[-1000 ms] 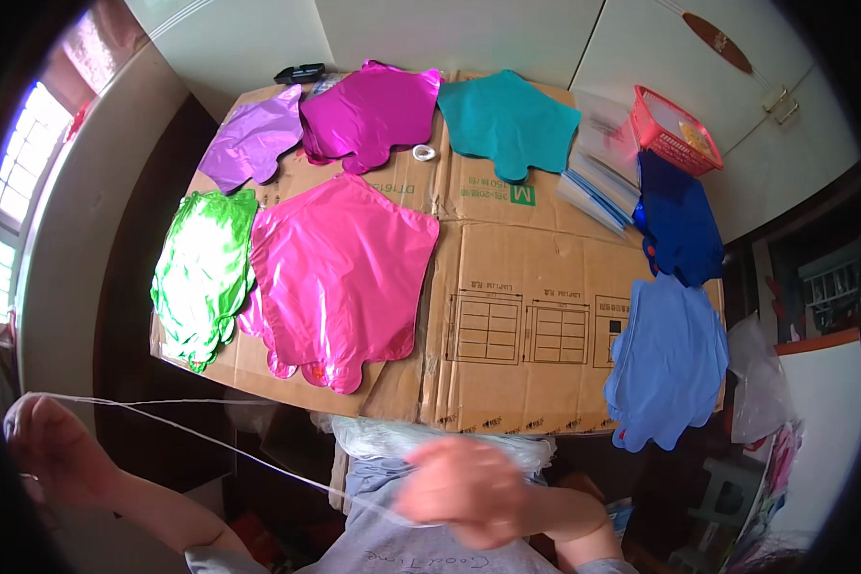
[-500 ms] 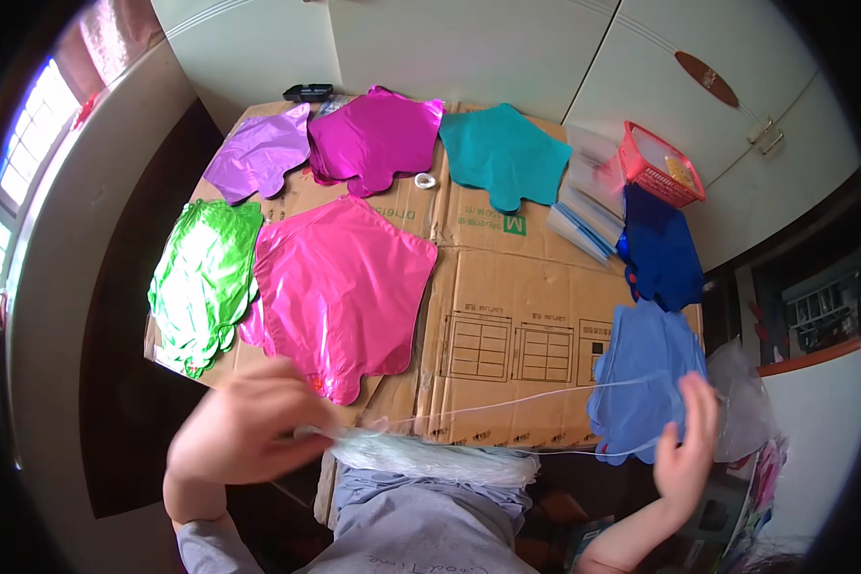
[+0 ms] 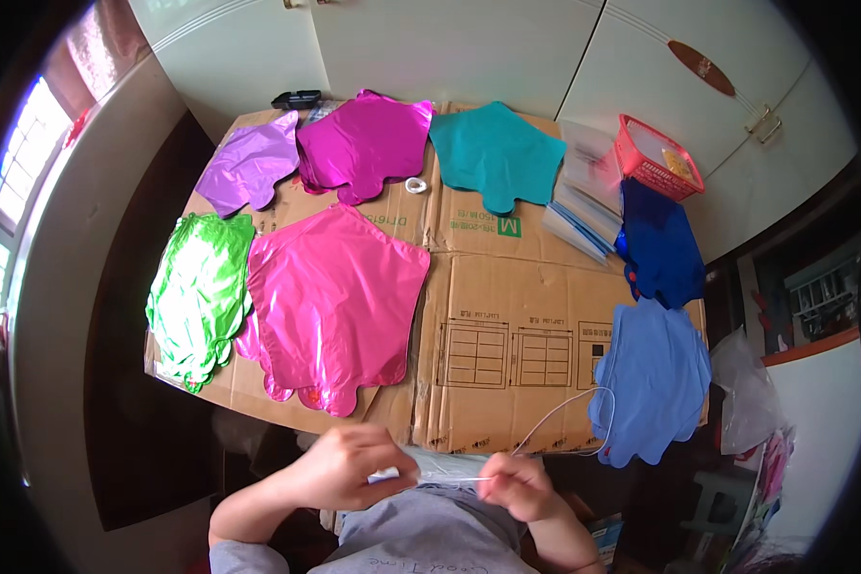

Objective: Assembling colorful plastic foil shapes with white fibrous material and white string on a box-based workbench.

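Note:
My left hand (image 3: 362, 467) is closed in front of my body, its fingers pinching a thin white string (image 3: 457, 478). A short stretch of it runs taut to my right hand (image 3: 518, 486), also pinched shut on it. From my right hand a loose loop of the string arcs over the cardboard's front edge to the light blue foil balloons (image 3: 651, 383). Below and behind the hands, a bundle of white strings (image 3: 445, 461) lies across my lap, partly hidden. Nearest my left hand on the cardboard lies a flat pink star-shaped foil balloon (image 3: 340, 306).
Flat foil balloons lie around the cardboard sheet (image 3: 478, 287): green (image 3: 199, 292), lilac (image 3: 251, 163), magenta (image 3: 368, 143), teal (image 3: 497, 158) and dark blue (image 3: 662, 244). A small white roll (image 3: 415, 186), clear plastic packets (image 3: 584, 225) and a red basket (image 3: 646, 167) are there too.
My right hand has come left from the light blue balloons to near my left hand. My left hand has shifted right and lower. The long stretched string now hangs in a loose loop.

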Demonstrator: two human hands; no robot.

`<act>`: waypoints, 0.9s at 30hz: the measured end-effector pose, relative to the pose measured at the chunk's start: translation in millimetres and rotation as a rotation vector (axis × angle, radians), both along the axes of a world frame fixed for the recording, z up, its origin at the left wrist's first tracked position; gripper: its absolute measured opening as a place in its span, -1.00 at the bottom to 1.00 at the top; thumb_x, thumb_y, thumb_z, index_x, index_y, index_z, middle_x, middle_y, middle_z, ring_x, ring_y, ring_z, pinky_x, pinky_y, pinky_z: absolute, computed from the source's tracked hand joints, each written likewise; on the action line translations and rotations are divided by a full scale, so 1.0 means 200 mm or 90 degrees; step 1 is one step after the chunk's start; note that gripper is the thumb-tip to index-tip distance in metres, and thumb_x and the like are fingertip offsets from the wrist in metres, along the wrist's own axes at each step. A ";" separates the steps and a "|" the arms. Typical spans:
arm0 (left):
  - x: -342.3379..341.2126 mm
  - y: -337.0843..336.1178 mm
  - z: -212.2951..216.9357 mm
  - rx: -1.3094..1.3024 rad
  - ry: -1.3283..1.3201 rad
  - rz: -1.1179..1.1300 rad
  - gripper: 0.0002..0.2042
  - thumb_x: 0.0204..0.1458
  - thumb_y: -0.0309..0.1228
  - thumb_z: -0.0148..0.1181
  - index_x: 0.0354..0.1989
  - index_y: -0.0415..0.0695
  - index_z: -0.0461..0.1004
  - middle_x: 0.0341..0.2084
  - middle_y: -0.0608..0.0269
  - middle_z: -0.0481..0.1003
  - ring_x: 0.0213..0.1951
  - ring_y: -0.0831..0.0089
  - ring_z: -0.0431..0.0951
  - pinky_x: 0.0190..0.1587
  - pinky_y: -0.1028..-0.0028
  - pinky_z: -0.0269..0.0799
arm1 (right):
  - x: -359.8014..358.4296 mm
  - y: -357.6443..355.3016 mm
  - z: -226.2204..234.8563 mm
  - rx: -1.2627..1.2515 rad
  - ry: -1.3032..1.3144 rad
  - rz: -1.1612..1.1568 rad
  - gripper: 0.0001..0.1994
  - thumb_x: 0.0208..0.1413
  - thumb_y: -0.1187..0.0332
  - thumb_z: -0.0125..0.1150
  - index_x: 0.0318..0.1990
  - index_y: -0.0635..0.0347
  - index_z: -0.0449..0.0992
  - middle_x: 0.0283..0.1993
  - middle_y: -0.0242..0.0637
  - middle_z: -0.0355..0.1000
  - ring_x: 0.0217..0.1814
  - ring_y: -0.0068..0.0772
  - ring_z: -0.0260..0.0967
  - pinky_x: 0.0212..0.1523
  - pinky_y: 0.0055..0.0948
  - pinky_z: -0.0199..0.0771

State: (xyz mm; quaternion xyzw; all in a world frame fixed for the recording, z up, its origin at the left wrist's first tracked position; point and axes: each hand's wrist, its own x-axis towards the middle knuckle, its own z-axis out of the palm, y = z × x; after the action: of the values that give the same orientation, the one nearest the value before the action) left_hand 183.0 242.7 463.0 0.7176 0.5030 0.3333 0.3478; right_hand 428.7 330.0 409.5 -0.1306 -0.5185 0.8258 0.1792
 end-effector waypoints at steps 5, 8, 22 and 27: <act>0.25 -0.21 -0.23 -0.400 -0.951 -0.003 -0.89 0.03 -0.55 0.12 -0.35 -0.37 0.48 -0.43 -0.02 0.51 -0.38 0.33 0.48 -0.32 0.44 0.35 | -0.05 -0.11 -0.14 0.349 -0.162 -0.042 -0.91 0.11 0.40 0.09 -0.31 0.22 0.44 -0.48 -0.23 0.43 -0.48 -0.36 0.42 -0.44 -0.48 0.37; 0.26 -0.20 -0.25 -0.124 -0.501 0.190 -0.90 0.01 -0.55 0.12 -0.35 -0.33 0.51 -0.40 0.00 0.54 -0.44 0.36 0.46 -0.37 0.43 0.34 | -0.05 -0.23 -0.11 0.448 -0.096 0.027 -0.91 0.00 0.46 0.18 -0.32 0.22 0.46 -0.48 -0.18 0.42 -0.46 -0.15 0.43 -0.46 -0.37 0.42; 0.24 -0.23 -0.29 -0.051 -0.333 0.011 -0.93 -0.10 -0.58 0.12 -0.47 -0.27 0.54 -0.51 0.12 0.56 -0.54 0.40 0.42 -0.44 0.50 0.30 | -0.10 -0.23 -0.07 0.388 -0.131 -0.105 -0.94 0.00 0.46 0.16 -0.37 0.23 0.44 -0.57 -0.19 0.39 -0.56 -0.18 0.41 -0.56 -0.33 0.37; 0.22 -0.22 -0.27 0.059 -0.083 0.188 -0.91 -0.15 -0.63 0.11 -0.44 -0.27 0.51 -0.54 0.15 0.51 -0.47 0.36 0.42 -0.38 0.45 0.30 | -0.10 -0.32 -0.11 0.458 -0.073 -0.039 -0.94 -0.06 0.52 0.17 -0.39 0.22 0.46 -0.54 -0.23 0.39 -0.57 -0.20 0.37 -0.54 -0.34 0.34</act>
State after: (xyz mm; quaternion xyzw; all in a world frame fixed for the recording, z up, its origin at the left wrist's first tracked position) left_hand 226.5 199.1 408.1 0.6279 0.5637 0.4493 0.2935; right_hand 408.3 265.2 387.9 -0.1205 -0.7806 0.5765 0.2091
